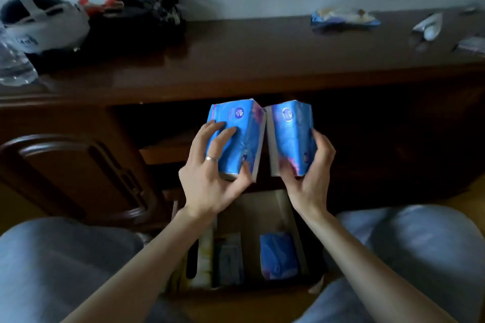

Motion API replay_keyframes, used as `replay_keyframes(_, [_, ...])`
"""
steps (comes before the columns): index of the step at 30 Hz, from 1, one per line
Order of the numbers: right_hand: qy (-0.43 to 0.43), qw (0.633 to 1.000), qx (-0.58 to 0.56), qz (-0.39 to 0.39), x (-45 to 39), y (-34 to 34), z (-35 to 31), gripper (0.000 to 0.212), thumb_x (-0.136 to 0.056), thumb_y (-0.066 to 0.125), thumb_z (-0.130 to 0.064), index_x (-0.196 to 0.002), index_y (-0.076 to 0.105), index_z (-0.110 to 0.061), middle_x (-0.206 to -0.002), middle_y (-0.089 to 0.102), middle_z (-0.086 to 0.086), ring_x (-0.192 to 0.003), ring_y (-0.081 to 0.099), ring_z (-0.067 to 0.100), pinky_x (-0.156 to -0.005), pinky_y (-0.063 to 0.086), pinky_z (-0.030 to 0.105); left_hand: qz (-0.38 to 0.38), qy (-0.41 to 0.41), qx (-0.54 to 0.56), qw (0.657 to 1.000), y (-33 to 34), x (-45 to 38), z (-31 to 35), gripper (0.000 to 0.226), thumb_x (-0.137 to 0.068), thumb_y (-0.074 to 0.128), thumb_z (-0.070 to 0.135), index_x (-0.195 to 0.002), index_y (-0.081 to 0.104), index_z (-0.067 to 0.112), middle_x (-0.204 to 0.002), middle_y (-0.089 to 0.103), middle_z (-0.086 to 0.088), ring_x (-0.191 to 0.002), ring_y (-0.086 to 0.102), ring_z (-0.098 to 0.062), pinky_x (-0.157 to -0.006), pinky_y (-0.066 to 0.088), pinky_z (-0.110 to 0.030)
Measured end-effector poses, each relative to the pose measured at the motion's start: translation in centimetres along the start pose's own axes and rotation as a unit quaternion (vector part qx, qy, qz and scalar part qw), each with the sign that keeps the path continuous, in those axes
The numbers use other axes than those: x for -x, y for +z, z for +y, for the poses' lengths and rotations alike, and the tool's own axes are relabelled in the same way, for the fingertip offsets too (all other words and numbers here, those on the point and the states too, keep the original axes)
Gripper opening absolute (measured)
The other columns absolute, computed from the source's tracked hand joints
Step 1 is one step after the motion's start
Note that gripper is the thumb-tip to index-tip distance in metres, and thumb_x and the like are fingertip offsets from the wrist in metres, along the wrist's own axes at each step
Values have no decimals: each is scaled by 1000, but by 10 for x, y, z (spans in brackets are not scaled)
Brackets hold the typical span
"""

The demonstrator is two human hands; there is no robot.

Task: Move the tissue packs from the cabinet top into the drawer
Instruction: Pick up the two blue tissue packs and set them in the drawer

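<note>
While held above the open drawer (283, 207) — left hand (210, 178) gripping one blue tissue pack (236, 134), right hand (312, 168) gripping another pack (291, 136) — edges nearly touching.

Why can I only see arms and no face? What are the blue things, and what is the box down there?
The camera sits on the person's head and looks down, so you see only arms and knees. The left hand holds one blue tissue pack, and the right hand holds another blue pack, each in a firm grip. Below them is an open drawer with a third blue pack already lying inside, next to some other boxes. Higher up is the dark wooden cabinet top. On it lie a bag and dark bits at the left and a flat blue packet at the right.
</note>
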State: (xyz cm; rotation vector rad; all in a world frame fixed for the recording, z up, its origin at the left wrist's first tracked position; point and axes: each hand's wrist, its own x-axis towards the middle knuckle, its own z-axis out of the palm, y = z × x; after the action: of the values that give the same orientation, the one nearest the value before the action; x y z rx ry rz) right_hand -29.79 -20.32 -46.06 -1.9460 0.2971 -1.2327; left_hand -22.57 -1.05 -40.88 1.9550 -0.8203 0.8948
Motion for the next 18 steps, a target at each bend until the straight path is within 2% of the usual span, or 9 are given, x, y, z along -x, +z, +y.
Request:
replay_keyframes(2, [58,996,17,-64,27,-3,27,78,-81,72,-45,-147,40,-16,-143,43,8,-126,43,-7,-98,34,6,-56,-47,-8,997,4,33,-10,49,-83,62,43,-129,64,24,-136,56,4,-124,58,-12,-73,52,-20])
replay_keyframes(3, [101,989,35,-100,37,-2,40,77,-80,69,-51,-146,41,-23,-143,44,4,-122,46,-8,-94,35,5,-100,-97,-16,990,9,47,-15,49,-82,60,46,-128,63,30,-133,56,9,-116,61,-9,-71,53,-23])
replay_keyframes(5, [207,958,90,-179,51,6,65,76,-75,62,-63,-143,46,-33,-141,49,1,-119,54,6,-90,40,17,-184,-226,-39,956,22,68,-30,46,-81,54,53,-124,62,40,-125,58,16,-103,63,-9,-72,52,-28])
replay_keyframes(7, [288,913,136,-257,63,18,88,71,-72,59,-66,-137,51,-38,-135,54,0,-117,58,19,-89,43,30,-239,-338,-73,907,39,85,-53,40,-82,55,53,-118,66,39,-118,64,12,-102,63,-13,-75,44,-27])
replay_keyframes(10, [350,867,154,-320,85,32,118,61,-77,55,-69,-129,57,-38,-125,59,-3,-108,61,20,-89,50,38,-293,-417,-105,854,56,116,-85,36,-86,56,51,-116,68,35,-115,67,7,-99,62,-17,-76,44,-29])
replay_keyframes(11, [365,852,157,-342,92,37,125,60,-78,52,-73,-125,59,-37,-123,60,-4,-106,62,19,-88,52,39,-302,-434,-113,841,60,126,-93,37,-86,54,53,-116,67,36,-114,66,7,-95,61,-16,-76,45,-31])
replay_keyframes(13, [361,822,202,-391,106,50,137,60,-81,48,-77,-125,56,-37,-124,59,-5,-109,60,21,-85,48,37,-305,-464,-127,822,65,142,-103,37,-83,50,58,-111,65,39,-107,63,10,-84,55,-11,-73,43,-31])
replay_keyframes(15, [332,800,275,-417,117,65,146,73,-85,44,-76,-145,43,-35,-138,55,3,-123,55,30,-89,44,41,-297,-471,-129,820,70,153,-108,40,-80,44,61,-109,64,41,-98,60,13,-73,48,-3,-70,38,-29])
replay_keyframes(18, [300,795,346,-397,124,92,154,89,-84,35,-81,-157,27,-30,-152,45,12,-136,44,40,-103,42,49,-298,-464,-120,825,71,164,-118,52,-76,38,66,-115,62,42,-97,57,15,-79,52,-7,-71,39,-30])
